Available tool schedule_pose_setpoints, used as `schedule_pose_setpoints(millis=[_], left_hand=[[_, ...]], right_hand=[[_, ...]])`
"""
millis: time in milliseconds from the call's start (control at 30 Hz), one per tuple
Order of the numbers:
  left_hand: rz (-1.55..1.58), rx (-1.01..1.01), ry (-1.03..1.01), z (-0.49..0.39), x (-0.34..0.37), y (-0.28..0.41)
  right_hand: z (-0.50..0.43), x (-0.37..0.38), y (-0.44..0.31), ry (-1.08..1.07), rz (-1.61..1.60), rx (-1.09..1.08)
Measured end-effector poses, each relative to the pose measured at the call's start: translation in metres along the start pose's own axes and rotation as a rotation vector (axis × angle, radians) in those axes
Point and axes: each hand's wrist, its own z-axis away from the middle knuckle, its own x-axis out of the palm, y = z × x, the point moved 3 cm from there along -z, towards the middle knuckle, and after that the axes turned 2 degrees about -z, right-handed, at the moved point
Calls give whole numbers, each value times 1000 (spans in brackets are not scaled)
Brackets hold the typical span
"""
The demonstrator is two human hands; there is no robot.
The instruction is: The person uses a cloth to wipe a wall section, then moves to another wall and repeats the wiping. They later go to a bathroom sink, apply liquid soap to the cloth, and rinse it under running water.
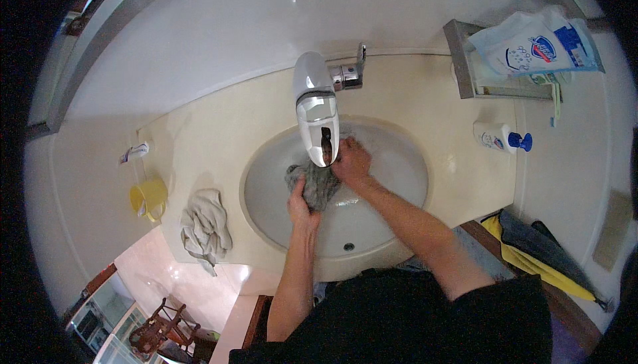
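Inside the oval white washbasin (269,219), a wet grey cloth (319,189) is bunched below the spout of the chrome faucet (317,109). My left hand (301,207) grips its lower left side, thumb on top. At the cloth's upper right edge, my right hand (354,162) is curled into a fist against it, slightly blurred. The spout hides part of the cloth and the fingertips of the right hand. The faucet's lever (362,65) points to the back wall.
A pale crumpled cloth (205,227) lies on the counter's left, near a yellow mug (148,198) and a tube (135,152). On the right stand a pump bottle (493,136) and a wall shelf (461,60) bearing a refill pouch (538,47). A yellow-grey towel (538,254) hangs at lower right.
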Motion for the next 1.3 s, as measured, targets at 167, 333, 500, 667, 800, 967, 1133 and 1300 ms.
schedule_pose_setpoints(millis=[167,333,500,667,800,967,1133,1300], left_hand=[[-147,-155,217,13,-12,9],[246,-243,-338,-32,3,1],[301,-279,-450,-48,-4,-14],[230,-277,-186,-18,8,-18],[-3,-58,-35,8,-1,1],[-52,-287,57,-1,-10,-8],[117,-367,-259,-19,9,-21],[231,-324,-338,-21,11,-47]], right_hand=[[2,2,8,339,137,64],[73,-11,-109,-236,-424,106],[128,-41,-146,-223,-501,-74],[33,-15,-60,196,-270,105],[-3,-13,26,323,111,-53],[14,32,18,21,-415,506],[111,-3,-93,-228,-510,181],[73,-56,-104,-169,-366,229]])
